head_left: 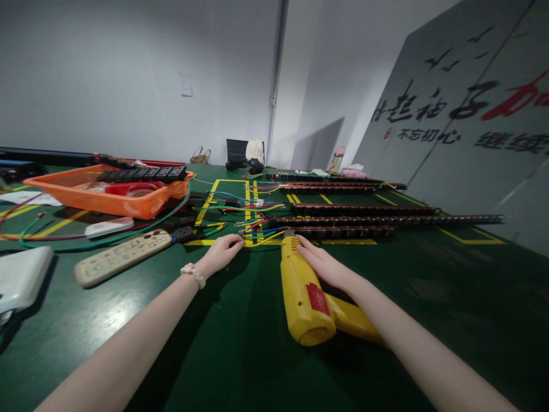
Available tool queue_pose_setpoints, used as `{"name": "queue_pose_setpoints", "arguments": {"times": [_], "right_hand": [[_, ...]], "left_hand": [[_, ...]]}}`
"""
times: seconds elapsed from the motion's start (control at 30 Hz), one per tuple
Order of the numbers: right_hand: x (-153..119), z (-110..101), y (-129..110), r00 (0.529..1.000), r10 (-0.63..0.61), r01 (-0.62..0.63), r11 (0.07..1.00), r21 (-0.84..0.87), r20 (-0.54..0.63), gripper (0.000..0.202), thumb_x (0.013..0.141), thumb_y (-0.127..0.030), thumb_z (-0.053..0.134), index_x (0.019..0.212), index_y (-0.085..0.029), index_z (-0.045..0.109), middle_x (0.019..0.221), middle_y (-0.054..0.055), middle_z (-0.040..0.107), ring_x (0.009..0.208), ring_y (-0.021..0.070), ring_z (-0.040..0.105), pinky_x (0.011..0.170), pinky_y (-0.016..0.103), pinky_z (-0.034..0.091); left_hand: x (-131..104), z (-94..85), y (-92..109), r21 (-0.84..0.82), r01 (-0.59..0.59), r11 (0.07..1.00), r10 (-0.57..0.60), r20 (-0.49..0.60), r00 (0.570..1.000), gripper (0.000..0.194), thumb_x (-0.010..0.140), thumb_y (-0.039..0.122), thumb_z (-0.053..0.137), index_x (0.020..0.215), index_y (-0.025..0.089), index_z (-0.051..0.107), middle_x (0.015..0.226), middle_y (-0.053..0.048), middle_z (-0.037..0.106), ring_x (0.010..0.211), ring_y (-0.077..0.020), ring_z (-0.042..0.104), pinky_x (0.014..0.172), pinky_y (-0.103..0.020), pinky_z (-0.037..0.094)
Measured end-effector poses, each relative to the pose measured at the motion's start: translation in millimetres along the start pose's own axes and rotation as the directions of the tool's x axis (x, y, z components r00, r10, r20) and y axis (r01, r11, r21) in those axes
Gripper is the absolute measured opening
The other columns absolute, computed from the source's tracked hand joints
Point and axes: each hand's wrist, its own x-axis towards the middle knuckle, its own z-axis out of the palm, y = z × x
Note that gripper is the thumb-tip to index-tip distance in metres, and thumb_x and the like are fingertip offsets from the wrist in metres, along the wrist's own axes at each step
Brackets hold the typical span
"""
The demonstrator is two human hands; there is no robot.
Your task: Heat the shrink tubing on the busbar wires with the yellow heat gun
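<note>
My left hand [222,253] is closed, its fingertips pinched at the end of a thin yellow wire [268,240] just above the green table. My right hand [323,264] lies against the right side of a yellow heat gun [302,292], its visible fingers stretched forward near the nozzle. The heat gun lies on the table with its handle under my right forearm. Just beyond, coloured wires run from the left ends of long dark strips with copper-coloured edges [343,221]. Some fingertips of the right hand are hard to make out.
An orange basket [148,207] with black parts stands at the back left. Nearer lie a beige power strip [124,257], a white device [26,277] and loose green and red cables. Yellow tape marks the green table [240,343]. A chair [238,153] stands beyond.
</note>
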Motion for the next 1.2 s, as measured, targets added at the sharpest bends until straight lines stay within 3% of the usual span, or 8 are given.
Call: {"name": "queue_pose_setpoints", "arguments": {"times": [0.2,0.47,0.73,0.83,1.03,1.2], "right_hand": [[-4,6,-2,1.000,-0.002,0.002,1.000,0.013,-0.006,0.074,0.088,-0.063,0.030,0.145,-0.017,0.023,0.144,0.011,0.036,0.130,0.0260,0.034,0.109,0.043,0.019],[-8,27,-29,0.990,-0.020,0.024,0.999,-0.027,0.138,0.075,0.089,-0.064,0.025,0.146,-0.016,0.022,0.137,0.017,0.044,0.124,0.0290,0.042,0.105,0.045,0.025],[4,51,-47,0.973,-0.087,0.087,0.996,0.012,0.215,0.075,0.087,-0.066,0.028,0.147,-0.020,0.019,0.144,0.014,0.034,0.129,0.0313,0.035,0.105,0.045,0.025],[7,57,-53,0.967,-0.084,0.086,0.996,0.000,0.239,0.075,0.088,-0.065,0.027,0.147,-0.019,0.018,0.140,0.017,0.040,0.126,0.0323,0.039,0.102,0.046,0.029],[8,56,-56,0.959,-0.113,0.108,0.994,0.034,0.260,0.075,0.088,-0.065,0.028,0.147,-0.020,0.019,0.141,0.017,0.039,0.125,0.0329,0.040,0.100,0.045,0.031],[6,52,-59,0.953,-0.068,0.051,0.997,0.065,0.295,0.077,0.086,-0.067,0.029,0.147,-0.021,0.017,0.137,0.017,0.043,0.110,0.0322,0.053,0.085,0.043,0.046]], "left_hand": [[1,1.0,-1,0.002,0.004,1.000,-0.004,-0.018,1.000,0.031,0.082,0.039,0.042,0.081,0.019,0.065,0.085,-0.005,0.068,0.079,-0.0204,0.059,0.072,-0.030,0.043],[2,1.5,0,0.013,0.010,1.000,-0.010,-0.033,0.999,0.031,0.082,0.039,0.042,0.078,0.019,0.065,0.082,-0.004,0.068,0.077,-0.0201,0.059,0.070,-0.028,0.043],[4,0.1,-1,-0.011,0.005,1.000,-0.005,-0.003,1.000,0.036,0.082,0.043,0.041,0.078,0.017,0.066,0.076,-0.003,0.067,0.071,-0.0178,0.057,0.065,-0.026,0.041],[5,-0.2,-3,-0.019,0.001,1.000,-0.001,0.005,1.000,0.035,0.082,0.040,0.041,0.078,0.016,0.066,0.077,-0.003,0.067,0.073,-0.0178,0.057,0.066,-0.026,0.041],[6,-0.5,-5,-0.027,0.014,1.000,-0.014,-0.001,1.000,0.035,0.082,0.039,0.041,0.080,0.015,0.066,0.080,-0.003,0.068,0.075,-0.0184,0.059,0.069,-0.027,0.042],[5,-0.2,-6,-0.013,0.006,1.000,-0.006,0.008,1.000,0.033,0.082,0.037,0.041,0.083,0.015,0.066,0.082,-0.004,0.068,0.077,-0.0183,0.059,0.071,-0.027,0.042]]}}
